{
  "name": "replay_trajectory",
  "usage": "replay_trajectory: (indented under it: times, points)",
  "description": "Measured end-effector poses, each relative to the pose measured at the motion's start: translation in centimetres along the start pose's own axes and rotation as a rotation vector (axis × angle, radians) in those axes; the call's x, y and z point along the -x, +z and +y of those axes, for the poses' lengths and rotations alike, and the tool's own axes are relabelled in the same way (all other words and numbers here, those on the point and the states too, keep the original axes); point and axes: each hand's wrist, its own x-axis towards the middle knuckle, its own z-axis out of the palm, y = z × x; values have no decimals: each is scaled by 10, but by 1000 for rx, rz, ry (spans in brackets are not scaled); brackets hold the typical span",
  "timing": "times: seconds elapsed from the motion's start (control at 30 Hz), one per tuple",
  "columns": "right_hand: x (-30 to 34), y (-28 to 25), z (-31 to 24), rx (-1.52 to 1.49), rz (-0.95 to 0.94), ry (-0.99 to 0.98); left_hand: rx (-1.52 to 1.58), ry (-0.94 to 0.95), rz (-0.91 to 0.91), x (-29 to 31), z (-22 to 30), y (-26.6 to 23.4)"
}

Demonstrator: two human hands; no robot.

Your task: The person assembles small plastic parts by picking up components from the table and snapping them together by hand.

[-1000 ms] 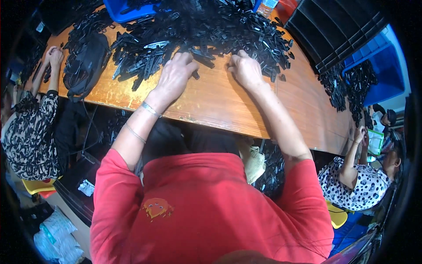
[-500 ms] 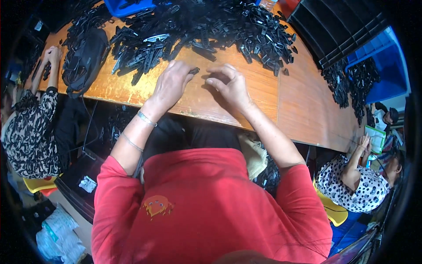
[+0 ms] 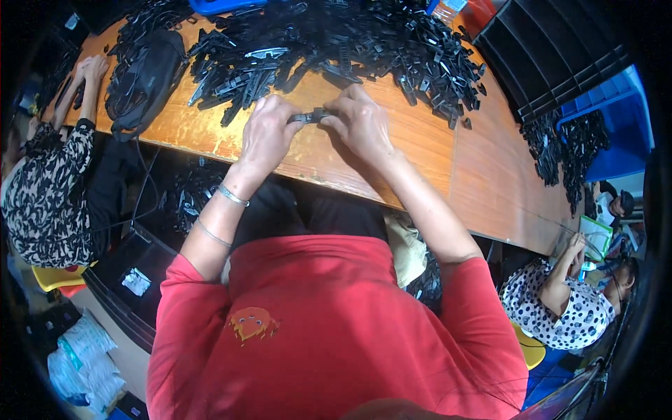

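Observation:
Between my two hands is a small dark plastic piece, held level above the wooden table. My left hand pinches its left end. The fingers of my right hand are closed on its right end, and they cover part of it. Just beyond my hands spreads a large heap of black plastic parts, many long and narrow. One silvery part shows on the heap's left side.
A black bag lies at the table's left. Far right stand a black crate and a blue bin by more black parts. Co-workers sit at left and right. A blue tray is at the back.
My right hand has moved left to the piece in my left hand, and its fingers have closed on it. The whole view has shifted slightly.

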Motion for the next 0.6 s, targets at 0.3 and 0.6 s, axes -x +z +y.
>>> replay_trajectory:
  times: [0.3, 0.6]
  points:
    - [-9, 20, 11, -55, -81, -91, 57, -31, -4, -1, -9, -4]
    - [8, 16, -10, -46, -246, -173, -20, -163, -321, 17, -21, -66]
